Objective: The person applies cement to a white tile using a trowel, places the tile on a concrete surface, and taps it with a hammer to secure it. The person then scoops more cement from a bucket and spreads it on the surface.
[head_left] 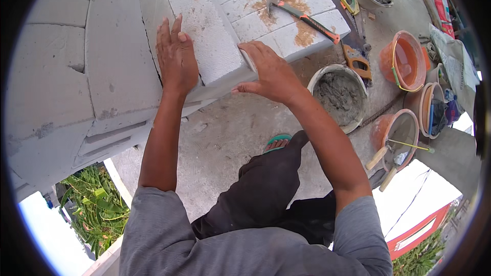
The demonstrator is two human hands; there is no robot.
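Note:
A long white lightweight concrete block (199, 25) lies between my two hands, its near end toward me. My left hand (175, 59) rests flat along the block's left side, fingers stretched out and slightly spread. At the block's right near edge is my right hand (271, 71), its fingers extended against the side and its thumb apart. A thin pale strip shows beside the right fingers; whether it is part of the block I cannot tell. Right of that hand, a claw hammer (304, 16) with an orange and black handle lies on other white blocks stained with brown dust.
More white blocks (46, 71) are stacked at left. A bucket of wet mortar (340, 97) stands by my right forearm, near a wooden-handled handsaw (356, 62). Farther right are an orange bucket (387, 61) and a mortar bucket with tools (381, 133). Plants (97, 209) show beyond the floor's edge.

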